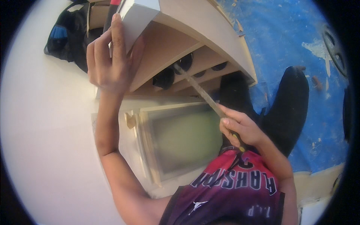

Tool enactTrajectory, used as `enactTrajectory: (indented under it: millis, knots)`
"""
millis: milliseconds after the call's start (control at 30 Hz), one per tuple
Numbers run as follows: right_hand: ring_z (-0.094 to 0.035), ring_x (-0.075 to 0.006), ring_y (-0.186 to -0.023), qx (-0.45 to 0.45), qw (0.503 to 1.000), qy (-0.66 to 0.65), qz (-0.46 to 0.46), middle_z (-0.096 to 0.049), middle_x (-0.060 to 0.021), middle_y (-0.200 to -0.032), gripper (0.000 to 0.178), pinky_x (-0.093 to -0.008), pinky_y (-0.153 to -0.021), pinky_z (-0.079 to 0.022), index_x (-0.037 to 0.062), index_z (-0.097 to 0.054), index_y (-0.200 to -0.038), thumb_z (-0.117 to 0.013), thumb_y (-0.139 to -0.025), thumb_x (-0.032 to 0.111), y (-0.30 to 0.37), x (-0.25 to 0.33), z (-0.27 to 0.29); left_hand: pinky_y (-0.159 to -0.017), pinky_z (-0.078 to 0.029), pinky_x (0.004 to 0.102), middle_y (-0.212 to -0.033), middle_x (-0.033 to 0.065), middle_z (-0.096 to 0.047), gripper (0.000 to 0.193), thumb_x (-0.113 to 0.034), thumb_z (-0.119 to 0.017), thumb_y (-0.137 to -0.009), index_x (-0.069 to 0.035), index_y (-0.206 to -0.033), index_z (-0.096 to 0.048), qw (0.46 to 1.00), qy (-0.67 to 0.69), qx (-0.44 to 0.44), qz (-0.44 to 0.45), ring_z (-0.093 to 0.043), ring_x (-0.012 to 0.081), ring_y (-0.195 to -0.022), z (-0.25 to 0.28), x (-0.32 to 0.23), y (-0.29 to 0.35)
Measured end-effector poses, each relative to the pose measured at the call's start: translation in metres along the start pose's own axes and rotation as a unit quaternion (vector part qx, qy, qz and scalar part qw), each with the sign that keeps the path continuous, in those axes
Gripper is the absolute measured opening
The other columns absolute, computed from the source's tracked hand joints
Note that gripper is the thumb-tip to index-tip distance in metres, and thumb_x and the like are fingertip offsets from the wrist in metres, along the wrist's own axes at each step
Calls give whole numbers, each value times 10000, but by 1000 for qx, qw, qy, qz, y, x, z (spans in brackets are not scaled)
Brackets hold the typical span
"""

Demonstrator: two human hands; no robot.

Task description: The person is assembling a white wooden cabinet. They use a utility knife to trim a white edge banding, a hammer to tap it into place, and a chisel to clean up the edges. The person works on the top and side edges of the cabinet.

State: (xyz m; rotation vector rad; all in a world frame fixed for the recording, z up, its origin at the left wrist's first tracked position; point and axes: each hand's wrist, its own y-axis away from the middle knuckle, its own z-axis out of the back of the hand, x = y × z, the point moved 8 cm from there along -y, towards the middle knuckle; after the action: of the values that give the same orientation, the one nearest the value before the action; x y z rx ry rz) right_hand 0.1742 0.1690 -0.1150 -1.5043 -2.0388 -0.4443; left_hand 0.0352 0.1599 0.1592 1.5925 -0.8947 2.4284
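Note:
My right hand (242, 127) is closed around the black-and-yellow handle of a long, narrow grey file (202, 93). The file slants up and to the left, its far end by the dark round openings inside a wooden cabinet (202, 22). At the upper left, my left hand (108, 62) grips the white-faced end (140, 22) of that cabinet, with fingers stretched along one side and the thumb against the other. The cabinet has a curved pale edge and several inner slats. Whether the file's tip touches the wood cannot be made out.
A framed glass-like panel (183, 138) lies below the cabinet. Blue sheeting (285, 33) with scraps and white smears covers the floor on the right, near my dark-trousered leg (288, 101). A black bag (65, 35) sits at the upper left, beside a white surface (48, 131).

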Motion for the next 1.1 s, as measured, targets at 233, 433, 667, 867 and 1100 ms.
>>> enactTrajectory:
  millis: [233,433,667,867,1100]
  knots:
    - [-454,-52,-471,7,1000,-6,6,-476,-5,-746,555,-210,-429,-426,22,-187,-1561,-386,-1073,195,8,-1,-4,-613,-570,240,-893,14,-672,552,-206,-847,-738,-47,-1240,-680,999,15,23,-27,-633,140,-743,3,-3,-2]
    - [-450,-56,-461,-12,999,6,42,-476,-7,-739,549,-211,-423,-426,19,-194,-1558,-381,-1072,194,10,4,-1,-646,-564,257,-947,51,-683,581,-160,-852,-727,-25,-1258,-661,999,15,47,-18,-639,169,-785,4,-4,5]
    - [-448,-79,-430,-37,997,-26,63,-521,-51,-742,555,-225,-393,-422,34,-164,-1565,-341,-1080,239,10,37,-24,-828,-571,334,-1159,85,-701,407,-70,-732,-848,-67,-1251,-672,966,238,84,54,-684,208,-956,7,30,23]
    - [-458,-104,-407,-43,998,-30,22,-534,-76,-736,552,-235,-406,-445,75,-140,-1575,-309,-1085,262,-9,78,-53,-828,-554,328,-1178,120,-685,334,-61,-669,-901,-78,-1233,-693,892,409,165,99,-680,212,-986,-18,47,-18]
    - [-500,-107,-465,-34,992,-115,40,-539,-77,-748,544,-236,-470,-466,80,-138,-1578,-288,-1094,279,-28,108,-68,-1018,-429,449,-1197,145,-683,354,-94,-486,-899,-58,-1176,-703,895,421,119,-91,-605,375,-1098,-54,32,-51]
